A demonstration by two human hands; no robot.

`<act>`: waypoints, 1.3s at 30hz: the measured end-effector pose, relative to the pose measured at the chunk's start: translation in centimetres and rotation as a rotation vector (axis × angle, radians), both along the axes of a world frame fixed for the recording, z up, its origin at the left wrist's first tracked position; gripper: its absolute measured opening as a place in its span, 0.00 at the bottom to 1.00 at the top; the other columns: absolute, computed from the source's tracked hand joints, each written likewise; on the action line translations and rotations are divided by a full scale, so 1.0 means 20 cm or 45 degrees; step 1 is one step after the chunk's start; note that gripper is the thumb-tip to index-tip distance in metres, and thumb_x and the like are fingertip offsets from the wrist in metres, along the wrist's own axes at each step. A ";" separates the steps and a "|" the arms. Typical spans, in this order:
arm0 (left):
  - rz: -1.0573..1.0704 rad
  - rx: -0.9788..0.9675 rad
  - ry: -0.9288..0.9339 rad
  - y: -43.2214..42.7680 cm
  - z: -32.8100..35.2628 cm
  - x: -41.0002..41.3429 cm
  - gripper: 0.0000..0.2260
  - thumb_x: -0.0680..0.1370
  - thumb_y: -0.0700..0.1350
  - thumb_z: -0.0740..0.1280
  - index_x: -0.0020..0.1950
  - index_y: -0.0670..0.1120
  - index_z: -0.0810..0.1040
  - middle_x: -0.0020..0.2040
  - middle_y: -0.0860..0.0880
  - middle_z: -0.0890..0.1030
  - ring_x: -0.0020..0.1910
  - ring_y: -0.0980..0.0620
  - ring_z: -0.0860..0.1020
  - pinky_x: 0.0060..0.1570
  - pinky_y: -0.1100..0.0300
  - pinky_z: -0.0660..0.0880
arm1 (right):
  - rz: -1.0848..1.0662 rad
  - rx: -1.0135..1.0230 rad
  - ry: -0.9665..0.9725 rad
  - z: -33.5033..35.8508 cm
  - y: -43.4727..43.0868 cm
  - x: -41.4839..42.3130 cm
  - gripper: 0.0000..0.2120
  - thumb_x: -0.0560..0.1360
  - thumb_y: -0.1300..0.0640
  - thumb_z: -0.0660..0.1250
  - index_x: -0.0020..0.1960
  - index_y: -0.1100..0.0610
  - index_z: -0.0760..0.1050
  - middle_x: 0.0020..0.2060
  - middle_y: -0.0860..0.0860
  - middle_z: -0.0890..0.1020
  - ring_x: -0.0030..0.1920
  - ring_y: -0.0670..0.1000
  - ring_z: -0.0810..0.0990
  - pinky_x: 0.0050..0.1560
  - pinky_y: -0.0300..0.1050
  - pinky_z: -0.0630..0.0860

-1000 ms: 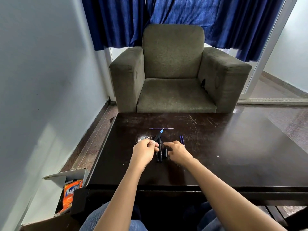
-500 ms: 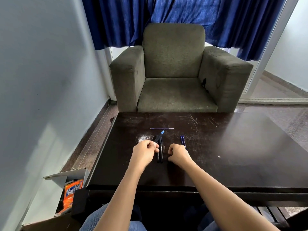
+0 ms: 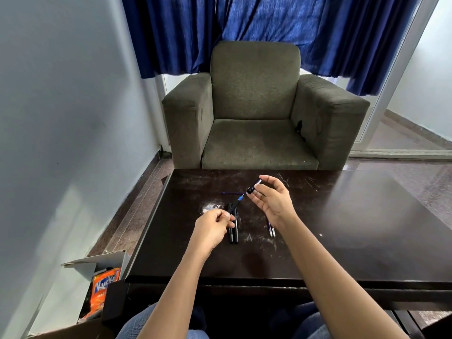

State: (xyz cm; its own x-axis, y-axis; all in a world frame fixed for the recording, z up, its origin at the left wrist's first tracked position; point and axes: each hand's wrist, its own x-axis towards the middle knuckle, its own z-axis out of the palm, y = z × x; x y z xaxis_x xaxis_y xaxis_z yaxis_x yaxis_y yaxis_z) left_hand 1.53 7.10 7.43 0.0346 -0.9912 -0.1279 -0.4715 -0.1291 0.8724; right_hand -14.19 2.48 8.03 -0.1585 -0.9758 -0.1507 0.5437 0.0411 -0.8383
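my left hand (image 3: 215, 225) is curled into a loose fist around the lower barrel of a black pen (image 3: 234, 206), thumb on top, just above the dark table (image 3: 342, 236). the pen slants up and to the right out of my grip. its blue tip is bare and points toward my other hand. my right hand (image 3: 271, 201) is raised a little higher and farther from me, palm turned half up. its thumb and forefinger pinch a short black cap (image 3: 253, 186) and the other fingers are spread and relaxed. the cap is tilted along nearly the same line as the pen, with its lower end just beyond the blue tip. the two are close but not touching. under my left hand two more black pens (image 3: 233, 234) lie side by side on the table, running toward me, partly covered by my knuckles. near my right wrist a pair of thin refills (image 3: 271, 230) lies parallel to them, well apart from the pens. a thin purple refill (image 3: 231, 193) lies crosswise farther back, behind the raised tip. a white smudge (image 3: 209, 207) marks the tabletop just left of the pens. beyond the table stands a grey-green armchair (image 3: 254, 106) under a blue curtain (image 3: 269, 30). on the floor at my left a cardboard box (image 3: 97, 260) holds an orange snack packet (image 3: 104, 292).
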 end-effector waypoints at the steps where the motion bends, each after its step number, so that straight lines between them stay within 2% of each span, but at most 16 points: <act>1: -0.002 0.002 0.001 0.00 0.00 0.00 0.11 0.82 0.45 0.58 0.52 0.46 0.80 0.38 0.57 0.80 0.34 0.63 0.75 0.31 0.77 0.69 | 0.010 -0.003 0.006 0.00 0.00 0.01 0.12 0.75 0.72 0.64 0.53 0.59 0.74 0.39 0.56 0.79 0.41 0.53 0.80 0.47 0.47 0.82; 5: -0.005 0.002 0.021 0.00 0.00 -0.01 0.11 0.82 0.45 0.59 0.51 0.46 0.81 0.38 0.55 0.81 0.35 0.61 0.75 0.35 0.73 0.67 | 0.053 0.004 0.089 0.00 0.00 0.04 0.13 0.74 0.72 0.65 0.54 0.58 0.74 0.39 0.55 0.78 0.39 0.51 0.79 0.43 0.46 0.82; 12: 0.060 -0.037 0.033 -0.01 0.00 -0.01 0.13 0.82 0.45 0.58 0.49 0.46 0.82 0.38 0.54 0.83 0.33 0.61 0.74 0.39 0.66 0.70 | 0.238 -0.036 0.261 -0.01 0.04 0.12 0.14 0.73 0.72 0.65 0.55 0.59 0.74 0.40 0.54 0.77 0.38 0.50 0.80 0.38 0.40 0.80; 16: 0.116 -0.060 0.078 -0.01 0.00 -0.01 0.11 0.81 0.46 0.61 0.49 0.46 0.83 0.38 0.54 0.83 0.32 0.61 0.75 0.40 0.62 0.71 | 0.274 -0.039 0.308 -0.02 0.08 0.18 0.17 0.71 0.69 0.71 0.57 0.58 0.73 0.43 0.56 0.79 0.40 0.51 0.81 0.40 0.40 0.79; 20: 0.143 -0.106 0.044 0.01 0.00 -0.02 0.12 0.81 0.47 0.61 0.47 0.46 0.83 0.37 0.54 0.83 0.30 0.62 0.75 0.33 0.67 0.69 | 0.185 -0.036 0.325 -0.04 0.08 0.19 0.20 0.69 0.69 0.73 0.58 0.60 0.73 0.43 0.57 0.82 0.40 0.51 0.83 0.40 0.42 0.80; 23: 0.154 -0.134 -0.018 0.01 0.01 -0.02 0.12 0.81 0.46 0.61 0.47 0.45 0.84 0.37 0.55 0.83 0.33 0.63 0.76 0.30 0.73 0.67 | 0.158 -0.031 0.326 -0.05 0.10 0.20 0.20 0.69 0.69 0.73 0.58 0.59 0.74 0.42 0.57 0.83 0.39 0.51 0.83 0.39 0.41 0.80; 26: 0.154 -0.170 -0.084 0.02 0.00 0.00 0.12 0.80 0.45 0.62 0.46 0.44 0.84 0.38 0.53 0.83 0.34 0.64 0.76 0.32 0.80 0.68 | 0.142 -0.007 0.311 -0.05 0.12 0.22 0.19 0.69 0.70 0.73 0.57 0.59 0.74 0.43 0.58 0.82 0.39 0.52 0.83 0.38 0.40 0.81; 29: 0.160 -0.171 -0.112 0.02 0.00 0.01 0.11 0.80 0.44 0.62 0.46 0.43 0.84 0.38 0.52 0.83 0.34 0.63 0.76 0.33 0.82 0.67 | 0.137 0.002 0.289 -0.05 0.13 0.23 0.20 0.68 0.70 0.73 0.57 0.60 0.74 0.43 0.59 0.82 0.38 0.52 0.83 0.39 0.42 0.82; 35: 0.143 -0.124 -0.063 0.01 -0.01 -0.01 0.11 0.81 0.46 0.62 0.45 0.47 0.83 0.36 0.55 0.82 0.34 0.63 0.76 0.29 0.76 0.68 | 0.152 -0.009 0.321 -0.05 0.13 0.21 0.19 0.68 0.70 0.73 0.55 0.57 0.75 0.41 0.57 0.83 0.37 0.51 0.84 0.40 0.41 0.81; 39: 0.208 -0.046 0.204 0.01 0.01 -0.04 0.12 0.80 0.44 0.61 0.42 0.48 0.82 0.38 0.52 0.84 0.33 0.57 0.77 0.34 0.64 0.72 | 0.281 -0.066 0.418 0.00 0.11 0.16 0.20 0.73 0.67 0.70 0.63 0.58 0.75 0.44 0.54 0.83 0.41 0.49 0.82 0.42 0.39 0.81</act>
